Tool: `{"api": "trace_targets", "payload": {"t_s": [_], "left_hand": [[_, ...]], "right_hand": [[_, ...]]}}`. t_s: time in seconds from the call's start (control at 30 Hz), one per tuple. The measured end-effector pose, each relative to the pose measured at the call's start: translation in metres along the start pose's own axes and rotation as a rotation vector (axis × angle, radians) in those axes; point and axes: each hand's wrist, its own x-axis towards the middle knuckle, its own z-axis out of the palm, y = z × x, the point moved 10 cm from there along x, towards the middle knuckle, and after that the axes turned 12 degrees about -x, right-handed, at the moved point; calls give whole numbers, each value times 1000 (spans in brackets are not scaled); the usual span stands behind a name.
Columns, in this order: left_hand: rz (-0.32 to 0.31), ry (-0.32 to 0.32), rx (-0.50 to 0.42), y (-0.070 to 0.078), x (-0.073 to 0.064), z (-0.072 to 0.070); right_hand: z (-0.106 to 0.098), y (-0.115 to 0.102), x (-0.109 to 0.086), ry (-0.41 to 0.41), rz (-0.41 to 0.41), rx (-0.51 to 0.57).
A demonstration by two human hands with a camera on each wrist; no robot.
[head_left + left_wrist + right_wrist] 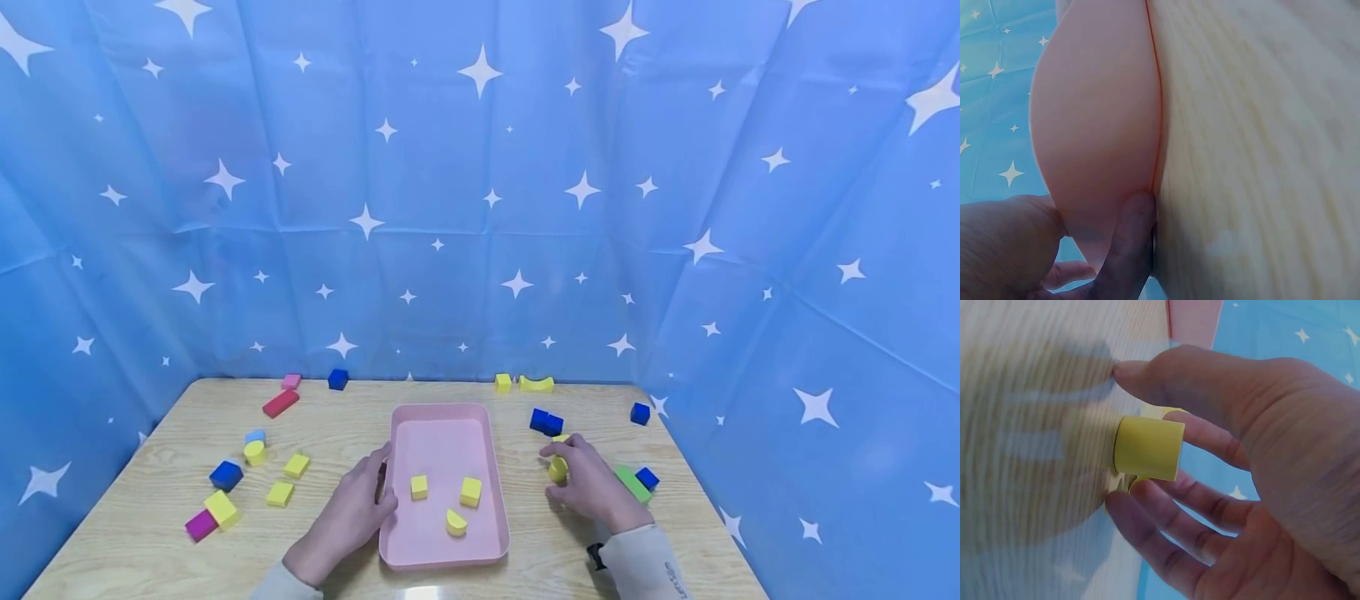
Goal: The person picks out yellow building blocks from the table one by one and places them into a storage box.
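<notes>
A pink tray [442,555] stands at the front middle of the table, holding a yellow cube [418,487], a second yellow block [470,492] and a yellow half-round block [455,523]. My left hand [348,508] grips its left side; in the left wrist view a finger lies against the tray's outer wall [1097,112]. Right of the tray, my right hand [596,487] reaches around a yellow cylinder [1149,448] standing on the table. Its thumb is apart from the cylinder, and the fingers are spread on the far side. Another yellow block [560,437] is partly hidden behind that hand.
Blue blocks [546,422] lie beyond the right hand, and a green block [633,485] beside its wrist. Yellow blocks [536,385] sit at the back edge. Several coloured blocks, including a red one [281,404], are scattered at left. A starry blue curtain [480,167] surrounds the table.
</notes>
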Motion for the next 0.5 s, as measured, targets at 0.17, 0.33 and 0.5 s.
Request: {"api": "trace_targets", "payload": {"t_s": [0.17, 0.33, 0.5], "left_hand": [[12, 6, -5, 1, 0, -1], [24, 10, -7, 1, -1, -1], [13, 6, -3, 0, -1, 0]], "right_hand": [[-1, -2, 2, 10, -30, 19], [-1, -3, 2, 21, -46, 32], [-1, -2, 2, 20, -36, 28]]}}
